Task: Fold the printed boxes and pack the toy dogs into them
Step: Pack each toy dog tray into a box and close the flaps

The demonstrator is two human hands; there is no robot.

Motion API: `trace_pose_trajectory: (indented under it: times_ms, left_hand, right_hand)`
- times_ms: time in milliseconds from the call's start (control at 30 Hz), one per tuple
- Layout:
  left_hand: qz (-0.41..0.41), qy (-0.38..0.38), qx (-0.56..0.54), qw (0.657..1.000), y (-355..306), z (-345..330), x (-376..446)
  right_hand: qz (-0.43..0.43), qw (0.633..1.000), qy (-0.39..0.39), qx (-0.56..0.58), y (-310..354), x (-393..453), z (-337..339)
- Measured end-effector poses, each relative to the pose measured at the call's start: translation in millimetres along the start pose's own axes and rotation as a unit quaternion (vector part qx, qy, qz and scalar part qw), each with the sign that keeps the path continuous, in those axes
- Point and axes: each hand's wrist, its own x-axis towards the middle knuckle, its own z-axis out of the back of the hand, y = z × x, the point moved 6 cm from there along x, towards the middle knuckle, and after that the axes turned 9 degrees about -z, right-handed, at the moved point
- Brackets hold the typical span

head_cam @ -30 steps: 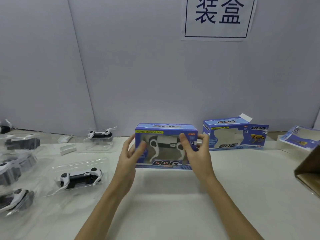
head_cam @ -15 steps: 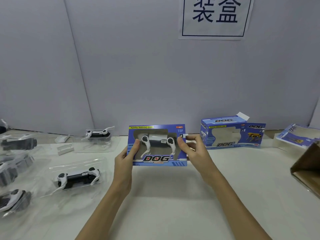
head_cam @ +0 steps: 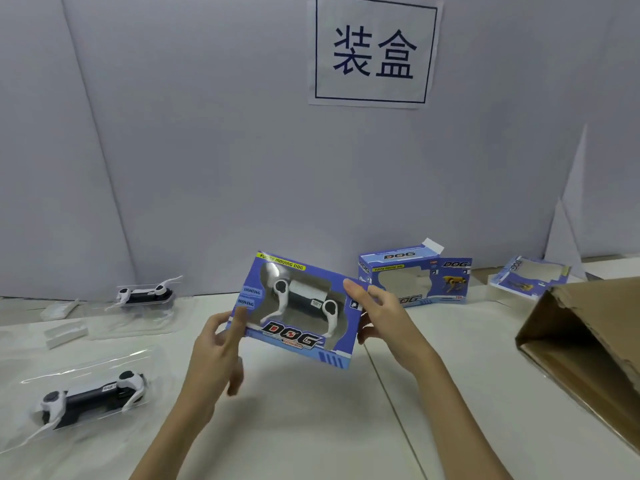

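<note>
1. Box [head_cam: 298, 311] with the blue print is in the air above the white table [head_cam: 311, 427], between the two hands. A black and white toy dog shows through its window.
2. Its long axis runs from left to right and it is tilted, so the right end lies lower. The printed front faces the camera.
3. The right hand [head_cam: 384, 317] pinches the right end, thumb on the front and fingers behind, and it seems to carry most of the weight.
4. The left hand [head_cam: 216, 344] touches the lower left corner with loose, half open fingers. I cannot tell if it really grips.
5. The brown carton [head_cam: 588, 344] lies open at the right, nearer to the right hand, so I judge this hand would carry the box there.
6. An empty folded box [head_cam: 415, 278] stands behind, and bagged dogs [head_cam: 93, 396] wait at the left.
</note>
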Motion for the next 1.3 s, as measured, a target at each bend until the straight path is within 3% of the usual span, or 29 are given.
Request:
trace_pose_trajectory:
  times_ms: [67, 133, 200, 300, 400, 500, 567, 600, 700, 800, 967, 1167, 1300]
  left_hand:
    - [-0.075, -0.015, 0.14, 0.987, -10.0, -2.1, -3.4]
    - [-0.131, -0.016, 0.191, 0.973, -15.9, -6.1, -6.8]
    - [-0.179, -0.031, 0.193, 0.964, -18.5, -8.7, -10.7]
    - [-0.178, -0.038, 0.135, 0.974, -15.0, -10.4, -13.9]
    - [-0.158, -0.01, 0.161, 0.974, -8.0, -12.3, -12.4]
    - [-0.121, 0.017, 0.176, 0.977, 2.6, -14.0, -10.4]
    - [-0.108, 0.038, 0.192, 0.975, 5.6, -17.7, -11.2]
    - [-0.103, 0.046, 0.201, 0.973, 5.7, -19.3, -12.0]
    - [-0.098, 0.065, 0.241, 0.963, 5.3, -21.3, -14.7]
    - [-0.12, 0.074, 0.306, 0.941, 4.0, -22.9, -14.8]
    - [-0.189, 0.102, 0.417, 0.883, 11.1, -37.1, -20.0]
    - [-0.211, 0.173, 0.449, 0.851, 25.8, -45.0, -19.0]
    - [-0.22, 0.168, 0.465, 0.841, 28.9, -41.9, -16.8]
  right_hand:
    - [0.0, 1.0, -0.009, 0.004, 1.0, -0.9, 4.8]
    - [0.006, 1.0, -0.03, 0.004, 2.8, -0.3, 11.7]
    - [0.017, 0.997, -0.073, 0.023, 6.6, -0.7, 22.3]
    - [0.055, 0.977, -0.171, 0.113, 15.7, -7.3, 49.5]
    - [0.098, 0.921, -0.259, 0.275, 21.5, -20.6, 84.1]
    - [0.189, 0.82, -0.304, 0.447, 23.2, -33.7, 111.5]
    - [0.228, 0.773, -0.334, 0.489, 20.0, -38.4, 123.3]
    - [0.227, 0.772, -0.346, 0.483, 17.9, -38.1, 126.0]
    - [0.15, 0.822, -0.358, 0.416, 3.1, -25.3, 122.8]
    - [0.056, 0.886, -0.313, 0.337, -10.9, -6.1, 100.6]
    - [0.018, 0.957, -0.263, 0.122, -26.5, 13.1, 55.6]
    - [0.053, 0.929, -0.329, -0.163, -22.9, 39.3, 28.3]
    - [-0.025, 0.884, -0.312, -0.348, -20.5, 82.4, 35.9]
